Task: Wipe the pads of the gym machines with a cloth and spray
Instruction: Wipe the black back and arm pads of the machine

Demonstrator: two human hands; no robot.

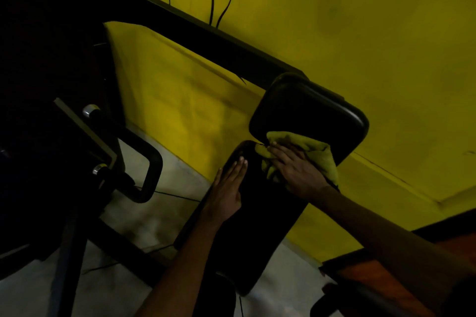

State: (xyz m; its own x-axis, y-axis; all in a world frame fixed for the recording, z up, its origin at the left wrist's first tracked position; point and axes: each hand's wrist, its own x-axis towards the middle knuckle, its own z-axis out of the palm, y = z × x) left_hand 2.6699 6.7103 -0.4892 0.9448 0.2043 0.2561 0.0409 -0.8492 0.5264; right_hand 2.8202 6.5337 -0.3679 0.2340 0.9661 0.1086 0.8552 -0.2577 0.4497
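So, right hand (296, 170): flat, spread wide, pressing the cloth (320, 153) onto the long pad (260, 219)
left hand (229, 188): flat too, steadying its edge
tip: I'd keep even pressure, overlap strokes

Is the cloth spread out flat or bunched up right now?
Bunched up. The yellow-green cloth sits in crumpled folds under the right hand, which presses it on the black pad.

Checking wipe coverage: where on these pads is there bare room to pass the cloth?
Bare: the lower pad between the two forearms, below both hands; the upper pad above the cloth. Crowded: the seam between pads, with left hand and right hand side by side.
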